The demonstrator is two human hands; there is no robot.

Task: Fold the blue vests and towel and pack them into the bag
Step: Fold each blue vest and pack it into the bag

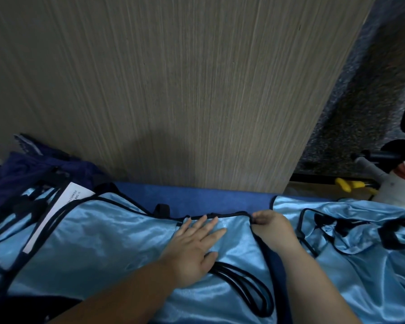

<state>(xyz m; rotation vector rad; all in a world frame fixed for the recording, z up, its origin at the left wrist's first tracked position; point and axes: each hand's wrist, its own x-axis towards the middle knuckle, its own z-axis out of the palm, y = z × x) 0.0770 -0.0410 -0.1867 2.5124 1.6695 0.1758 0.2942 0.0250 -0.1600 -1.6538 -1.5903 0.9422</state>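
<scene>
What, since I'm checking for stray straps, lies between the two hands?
In the head view, only smooth light-blue vest fabric, black-trimmed along its far edge, lies between the left hand and the right hand.

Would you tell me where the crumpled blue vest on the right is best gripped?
Pinch the crumpled vest at its far-left corner, coming from the left: the cloth lies smooth there, while the middle is bunched with black straps.

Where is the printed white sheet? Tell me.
The printed white sheet lies at the left of the head view, crossed by black trim of the light-blue vest, just below the navy fabric.
</scene>
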